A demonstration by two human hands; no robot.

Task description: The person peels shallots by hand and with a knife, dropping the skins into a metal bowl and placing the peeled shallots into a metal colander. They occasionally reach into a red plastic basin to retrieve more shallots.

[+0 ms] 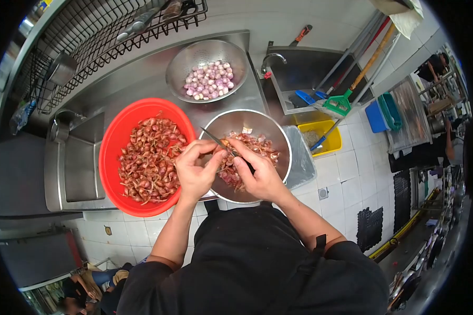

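Both hands meet over a steel bowl that holds reddish skins. My left hand pinches a small shallot, largely covered by the fingers. My right hand is closed around a knife, whose blade points up and left beside the shallot. Left of the hands, a red basin is filled with unpeeled shallots. Behind the bowl stands a steel colander with peeled, pale purple shallots.
A sink lies at the far left, under a wire rack. To the right are a second sink, a yellow tub, brooms and a blue bin. Other people show at the lower left and right edge.
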